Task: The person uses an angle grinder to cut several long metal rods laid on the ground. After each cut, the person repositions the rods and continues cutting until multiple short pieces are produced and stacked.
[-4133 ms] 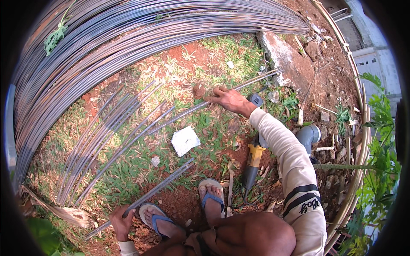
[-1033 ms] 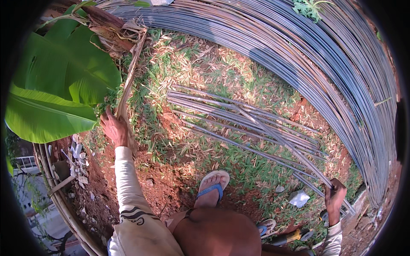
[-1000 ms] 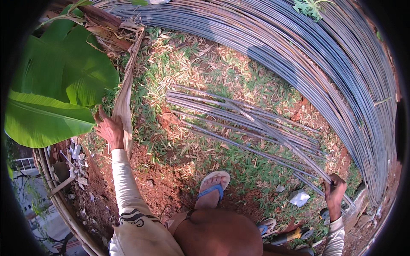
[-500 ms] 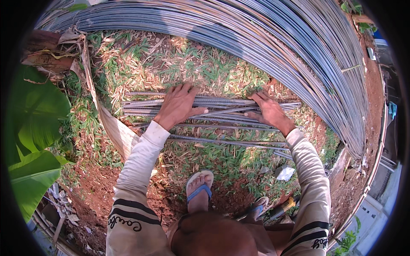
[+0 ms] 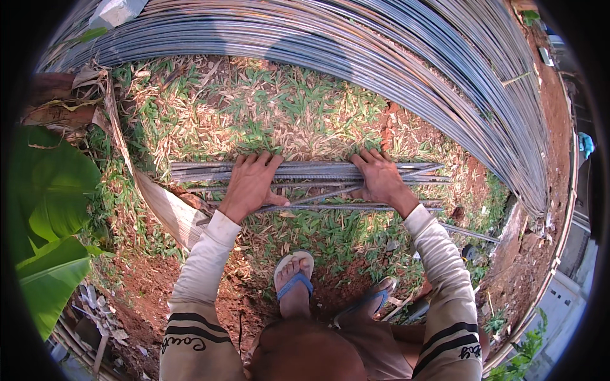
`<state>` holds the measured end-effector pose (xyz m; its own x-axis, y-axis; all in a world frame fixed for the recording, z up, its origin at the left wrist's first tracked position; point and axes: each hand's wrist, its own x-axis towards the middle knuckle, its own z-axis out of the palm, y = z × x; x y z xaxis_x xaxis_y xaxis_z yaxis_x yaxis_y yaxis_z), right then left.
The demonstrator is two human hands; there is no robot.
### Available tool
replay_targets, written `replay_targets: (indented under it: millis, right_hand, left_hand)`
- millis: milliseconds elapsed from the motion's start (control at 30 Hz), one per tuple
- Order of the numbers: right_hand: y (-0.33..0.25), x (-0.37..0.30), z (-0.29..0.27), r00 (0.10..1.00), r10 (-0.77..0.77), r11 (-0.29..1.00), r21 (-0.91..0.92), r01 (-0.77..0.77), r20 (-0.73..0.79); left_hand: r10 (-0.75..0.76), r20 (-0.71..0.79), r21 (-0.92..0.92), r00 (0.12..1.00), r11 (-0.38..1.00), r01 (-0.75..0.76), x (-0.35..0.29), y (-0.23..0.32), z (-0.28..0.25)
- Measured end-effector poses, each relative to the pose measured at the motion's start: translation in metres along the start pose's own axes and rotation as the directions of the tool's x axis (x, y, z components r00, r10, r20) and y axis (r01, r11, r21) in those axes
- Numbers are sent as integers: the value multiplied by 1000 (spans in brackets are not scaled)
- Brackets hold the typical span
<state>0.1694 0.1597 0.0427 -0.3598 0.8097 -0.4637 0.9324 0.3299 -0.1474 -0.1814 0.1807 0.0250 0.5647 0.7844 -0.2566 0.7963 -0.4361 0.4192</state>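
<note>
Several short ribbed steel bars (image 5: 318, 170) lie side by side on the grass in front of me. My left hand (image 5: 251, 185) grips across them left of the middle, fingers over the far edge and thumb on the near side. My right hand (image 5: 383, 183) holds them the same way right of the middle, its thumb partly hidden under the palm. Between the hands one bar (image 5: 327, 195) slants across the others. Another short bar (image 5: 471, 233) lies apart at the near right, past my right forearm.
A thick, curved bundle of long steel bars (image 5: 406, 76) sweeps across the far side and down the right. A white block (image 5: 117, 11) sits on it. A dry leaf (image 5: 168, 206) and green broad leaves (image 5: 54, 184) stand at left. My sandalled feet (image 5: 295, 279) are close by.
The short bars have been drawn closer together, the far ones now packed in a tight row. Both hands have come nearer to me, the right one also leftward.
</note>
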Motion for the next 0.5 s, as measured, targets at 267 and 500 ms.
replay_targets:
  millis: [267,500]
  right_hand:
    - [-18,-43,7,983,-60,985,167,31,172]
    - [24,-104,-40,955,-14,984,164,66,-296]
  left_hand:
    - [-102,102,-123,990,986,114,-54,31,10]
    - [-82,-82,-147,993,987,69,-79,40,20]
